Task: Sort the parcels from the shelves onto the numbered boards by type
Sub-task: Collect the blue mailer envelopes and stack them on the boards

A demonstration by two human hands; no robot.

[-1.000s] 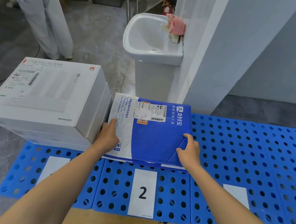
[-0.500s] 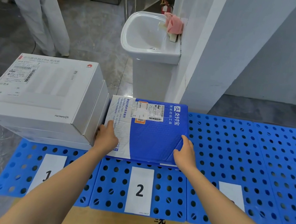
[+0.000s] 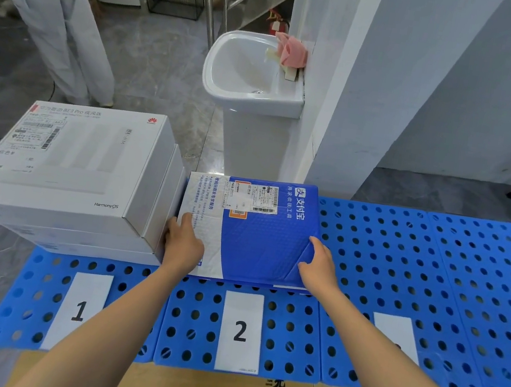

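On board 2 (image 3: 281, 336), far end: blue mailer (image 3: 259, 247)
Left hand (image 3: 184, 242): gripping left edge, fingers hidden from us
Right hand (image 3: 319, 264): same, right edge
Third label (image 3: 393, 330): number mostly under our arm

Blue-white mailer (image 3: 260, 243) flat on board 2 (image 3: 194, 326); white boxes (image 3: 63, 164) stacked on board 1 (image 3: 30, 292).
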